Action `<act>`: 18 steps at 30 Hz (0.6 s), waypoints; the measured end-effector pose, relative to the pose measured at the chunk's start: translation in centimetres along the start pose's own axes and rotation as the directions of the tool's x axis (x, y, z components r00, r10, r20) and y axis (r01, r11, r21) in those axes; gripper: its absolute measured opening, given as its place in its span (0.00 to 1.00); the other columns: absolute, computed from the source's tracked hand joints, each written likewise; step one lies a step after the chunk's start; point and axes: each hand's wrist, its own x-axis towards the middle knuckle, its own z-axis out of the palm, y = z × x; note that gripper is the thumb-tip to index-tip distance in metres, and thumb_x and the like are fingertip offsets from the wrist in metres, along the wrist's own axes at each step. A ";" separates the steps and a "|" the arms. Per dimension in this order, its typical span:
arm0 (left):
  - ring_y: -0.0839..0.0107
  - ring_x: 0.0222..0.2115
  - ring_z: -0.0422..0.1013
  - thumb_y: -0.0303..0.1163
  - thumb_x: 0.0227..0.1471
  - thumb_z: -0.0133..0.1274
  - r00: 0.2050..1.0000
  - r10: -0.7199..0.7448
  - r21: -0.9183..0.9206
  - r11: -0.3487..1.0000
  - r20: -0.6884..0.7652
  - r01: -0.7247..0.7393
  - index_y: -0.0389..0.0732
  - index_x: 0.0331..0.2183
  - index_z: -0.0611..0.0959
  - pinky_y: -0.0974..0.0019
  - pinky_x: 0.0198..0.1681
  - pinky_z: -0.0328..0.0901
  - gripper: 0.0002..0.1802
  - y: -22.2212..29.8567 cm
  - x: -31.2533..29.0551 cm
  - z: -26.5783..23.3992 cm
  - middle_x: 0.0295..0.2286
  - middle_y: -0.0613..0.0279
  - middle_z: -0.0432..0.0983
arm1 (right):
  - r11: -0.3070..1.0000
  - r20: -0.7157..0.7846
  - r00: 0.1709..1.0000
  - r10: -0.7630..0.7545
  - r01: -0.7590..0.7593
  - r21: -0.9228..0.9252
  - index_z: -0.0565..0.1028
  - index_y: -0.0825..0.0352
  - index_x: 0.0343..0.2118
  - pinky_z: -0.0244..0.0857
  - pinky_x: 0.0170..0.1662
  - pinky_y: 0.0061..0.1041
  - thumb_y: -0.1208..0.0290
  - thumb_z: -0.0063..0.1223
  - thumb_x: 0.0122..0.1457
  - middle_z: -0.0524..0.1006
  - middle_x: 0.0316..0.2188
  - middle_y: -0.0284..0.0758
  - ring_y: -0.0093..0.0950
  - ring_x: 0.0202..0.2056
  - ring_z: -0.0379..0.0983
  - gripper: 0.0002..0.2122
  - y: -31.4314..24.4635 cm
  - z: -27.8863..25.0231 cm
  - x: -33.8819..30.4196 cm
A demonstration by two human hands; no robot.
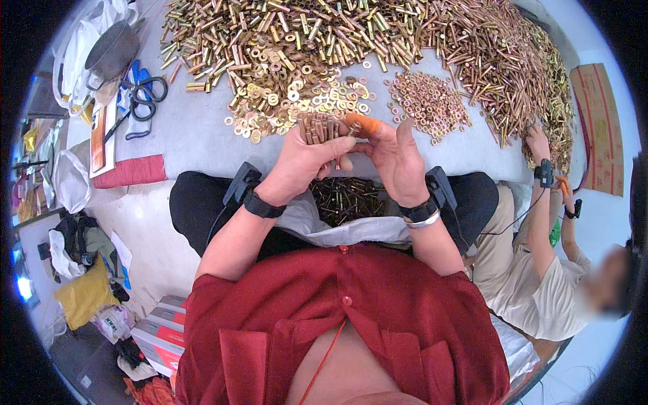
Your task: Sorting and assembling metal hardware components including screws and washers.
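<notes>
My left hand (pixel 307 158) is closed around a bunch of thin coppery metal rods (pixel 319 129), which look like bolts and stand upright in the fist. Close against it on the right is my right hand (pixel 399 162), palm turned up and thumb apart. An orange finger cover (pixel 362 123) is on one of its fingers. Those fingers bend toward the bunch, with a small metal piece (pixel 354 128) at their tips; its kind is not clear. Below both hands, a white sack (pixel 317 226) in my lap holds many dark metal rods (pixel 347 199).
Ahead on the grey-covered table lie heaps of metal sleeves (pixel 297 27), flat washers (pixel 270 101), nuts (pixel 428 104) and bolts (pixel 499 74). Black-handled scissors (pixel 145 94) and a dark pan (pixel 113 50) are at left. A co-worker's hand (pixel 538 143) reaches into the right heap.
</notes>
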 end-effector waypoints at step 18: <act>0.76 0.18 0.74 0.32 0.53 0.59 0.991 -0.132 0.113 0.985 0.035 0.127 0.38 0.38 0.77 0.77 0.16 0.61 0.12 1.1 -0.3 -0.1 0.27 0.59 0.80 | 0.806 -0.110 0.915 -0.388 0.279 -0.523 0.75 0.71 0.45 0.62 0.37 0.24 0.51 0.34 0.68 0.77 0.35 0.36 0.24 0.33 0.68 0.25 -0.7 -1.8 -1.2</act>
